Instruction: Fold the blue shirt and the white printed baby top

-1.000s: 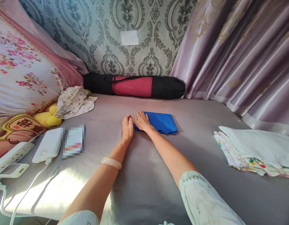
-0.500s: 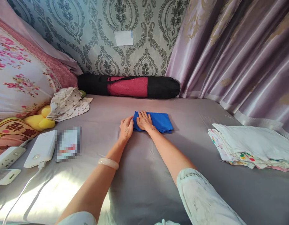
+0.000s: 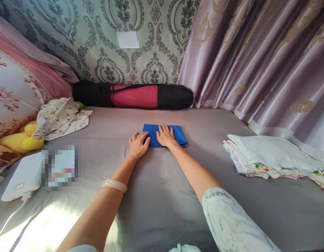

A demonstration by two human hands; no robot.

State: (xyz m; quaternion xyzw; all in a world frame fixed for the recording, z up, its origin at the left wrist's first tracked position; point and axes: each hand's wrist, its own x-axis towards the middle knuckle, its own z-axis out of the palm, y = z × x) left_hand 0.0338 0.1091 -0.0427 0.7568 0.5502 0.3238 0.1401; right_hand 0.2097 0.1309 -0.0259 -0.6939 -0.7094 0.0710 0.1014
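Observation:
A folded blue cloth (image 3: pixel 179 133) lies flat on the grey bed sheet in front of me. My right hand (image 3: pixel 165 136) rests palm down on its middle, fingers spread. At the cloth's left edge is my left hand (image 3: pixel 138 144), its fingers apart and slightly bent, with the thumb and fingertips touching the edge. A pale bangle (image 3: pixel 114 186) circles my left forearm.
A black and red rolled bag (image 3: pixel 134 96) lies along the wall. On the right sits a stack of folded cloths (image 3: pixel 272 154). To the left are a crumpled printed cloth (image 3: pixel 59 117), a yellow plush (image 3: pixel 30 138), a white power bank (image 3: pixel 23 178) with a cable, and a blurred packet (image 3: pixel 62 168).
My right hand has slid rightward over the blue cloth. The fingers of my left hand have loosened and spread at its left edge. The view has turned slightly right.

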